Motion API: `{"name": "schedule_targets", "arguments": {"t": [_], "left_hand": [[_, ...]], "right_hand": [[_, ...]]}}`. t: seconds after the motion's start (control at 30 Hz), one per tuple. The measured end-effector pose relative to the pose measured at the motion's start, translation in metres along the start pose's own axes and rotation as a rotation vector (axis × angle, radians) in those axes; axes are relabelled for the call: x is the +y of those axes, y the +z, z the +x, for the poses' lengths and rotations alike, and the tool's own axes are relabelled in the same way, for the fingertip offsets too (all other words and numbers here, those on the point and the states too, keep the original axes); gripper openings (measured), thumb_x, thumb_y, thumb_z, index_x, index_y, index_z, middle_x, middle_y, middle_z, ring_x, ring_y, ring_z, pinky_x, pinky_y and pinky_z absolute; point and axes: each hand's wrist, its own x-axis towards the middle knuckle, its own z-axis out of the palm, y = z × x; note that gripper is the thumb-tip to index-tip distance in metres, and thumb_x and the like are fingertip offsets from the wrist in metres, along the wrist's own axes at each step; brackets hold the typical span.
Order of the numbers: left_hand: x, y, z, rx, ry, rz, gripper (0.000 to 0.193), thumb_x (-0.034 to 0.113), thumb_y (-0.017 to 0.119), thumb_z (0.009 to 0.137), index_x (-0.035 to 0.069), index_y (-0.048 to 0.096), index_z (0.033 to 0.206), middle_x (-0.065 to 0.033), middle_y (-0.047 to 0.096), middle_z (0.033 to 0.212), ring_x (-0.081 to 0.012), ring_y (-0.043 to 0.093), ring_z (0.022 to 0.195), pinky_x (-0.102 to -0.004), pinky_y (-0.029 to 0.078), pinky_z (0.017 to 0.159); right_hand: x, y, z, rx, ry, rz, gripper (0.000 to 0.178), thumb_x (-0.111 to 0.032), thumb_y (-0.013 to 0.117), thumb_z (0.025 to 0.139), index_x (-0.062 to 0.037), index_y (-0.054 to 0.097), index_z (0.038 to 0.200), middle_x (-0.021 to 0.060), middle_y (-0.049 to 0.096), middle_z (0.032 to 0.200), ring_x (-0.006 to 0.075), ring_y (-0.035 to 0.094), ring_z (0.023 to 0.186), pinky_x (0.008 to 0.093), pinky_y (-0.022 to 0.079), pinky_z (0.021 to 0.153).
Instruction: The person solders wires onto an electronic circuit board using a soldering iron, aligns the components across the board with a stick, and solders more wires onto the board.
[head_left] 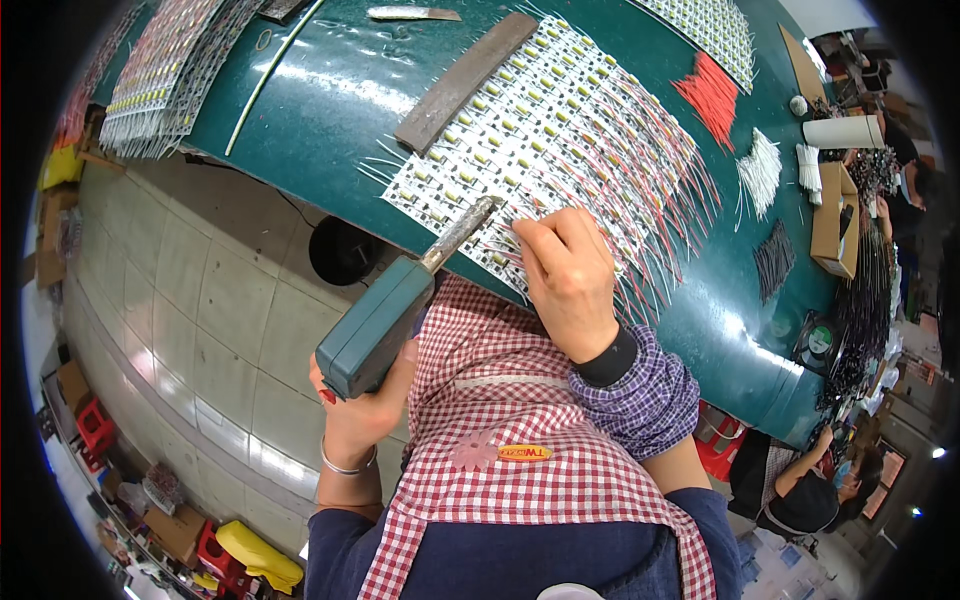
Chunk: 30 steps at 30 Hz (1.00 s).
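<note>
Clearly, my left grip [375, 405] wraps the soldering gun [375, 325], probably weighty, best held by its body; my right grip [575, 280] is pinched, on what I can't tell. Beneath it, the board sheet [530, 145]: likely fragile, edges safest.

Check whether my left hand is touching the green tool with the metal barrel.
Touching. The head view shows the left hand wrapped around the rear of the green tool, the thumb along its right side.
</note>
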Motion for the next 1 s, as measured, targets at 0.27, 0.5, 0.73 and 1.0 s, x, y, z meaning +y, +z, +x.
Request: {"name": "schedule_targets", "arguments": {"t": [0.27,0.5,0.73,1.0], "left_hand": [[0.003,0.002,0.002,0.001,-0.007,-0.025,0.016,0.001,0.077,0.076,-0.003,0.069,0.089,-0.0095,0.070,0.075,-0.0187,0.066,0.059,-0.0267,0.049,0.055],[0.015,-0.008,-0.008,0.019,-0.252,-0.113,0.018,0.000,0.076,0.076,-0.005,0.068,0.091,-0.0075,0.068,0.076,-0.0143,0.064,0.059,-0.0260,0.049,0.055],[0.008,-0.012,-0.008,-0.027,-0.028,-0.021,0.021,0.000,0.076,0.075,-0.005,0.067,0.093,-0.0083,0.065,0.079,-0.0131,0.061,0.064,-0.0248,0.047,0.058],[0.007,-0.012,-0.006,-0.091,-0.015,-0.013,0.019,-0.002,0.074,0.076,-0.005,0.066,0.093,-0.0088,0.064,0.080,-0.0130,0.058,0.063,-0.0254,0.045,0.057]], "right_hand": [[-0.003,-0.001,0.000,0.017,0.021,-0.024,0.021,0.005,0.073,0.074,-0.0030,0.067,0.092,0.0086,0.054,0.079,0.0261,0.056,0.074,0.0368,0.047,0.063],[-0.014,-0.007,-0.002,0.084,-0.049,-0.001,0.019,0.004,0.073,0.074,-0.0025,0.068,0.092,0.0065,0.049,0.075,0.0235,0.052,0.071,0.0354,0.042,0.058],[-0.013,0.002,-0.006,0.034,-0.012,0.022,0.016,0.002,0.073,0.075,-0.0028,0.068,0.089,0.0062,0.049,0.075,0.0232,0.052,0.070,0.0358,0.043,0.058],[-0.012,0.004,-0.008,0.018,-0.011,0.002,0.017,0.002,0.073,0.075,-0.0030,0.067,0.091,0.0064,0.047,0.076,0.0235,0.051,0.071,0.0359,0.043,0.060]]}}
